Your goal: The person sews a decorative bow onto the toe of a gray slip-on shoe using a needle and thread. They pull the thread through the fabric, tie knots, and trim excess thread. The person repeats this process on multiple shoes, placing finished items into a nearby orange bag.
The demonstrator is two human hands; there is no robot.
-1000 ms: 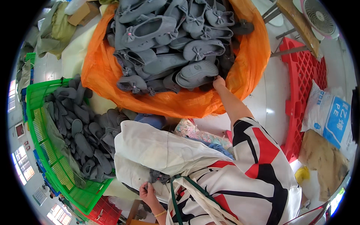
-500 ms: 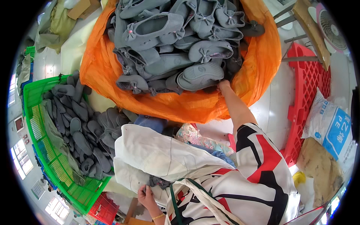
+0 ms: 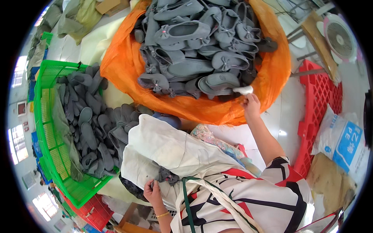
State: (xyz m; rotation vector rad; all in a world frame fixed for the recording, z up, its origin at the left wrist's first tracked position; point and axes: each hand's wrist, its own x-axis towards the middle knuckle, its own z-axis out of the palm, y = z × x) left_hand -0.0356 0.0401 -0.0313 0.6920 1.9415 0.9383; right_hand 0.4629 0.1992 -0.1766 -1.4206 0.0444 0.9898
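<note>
At the near right rim of the orange sack (image 3: 171, 106), my right hand (image 3: 251, 105) pinches a small white piece (image 3: 243, 90) whose kind I cannot make out. Grey bow-trimmed shoes (image 3: 182, 33) fill the sack, some lying just beyond that hand. My left hand (image 3: 152, 192) is low over my lap, its fingers pinched together; anything in them is too small to name. Close to it, a dark grey bundle (image 3: 168, 176) that looks like fabric bows rests on the white cloth (image 3: 167, 143) covering my lap. A thin dark thread (image 3: 186, 136) crosses this cloth.
On the left a green plastic crate (image 3: 54, 143) holds many grey shoes (image 3: 87, 116). To the right stand a red plastic pallet (image 3: 316, 101), a white and blue printed sack (image 3: 338, 136), a wooden stool (image 3: 320, 42) and a fan (image 3: 339, 37).
My right hand has drawn back from the shoes at the sack's near edge, and a small white piece now shows in its fingers. My left hand stays pinched by my lap. The view has shifted.
</note>
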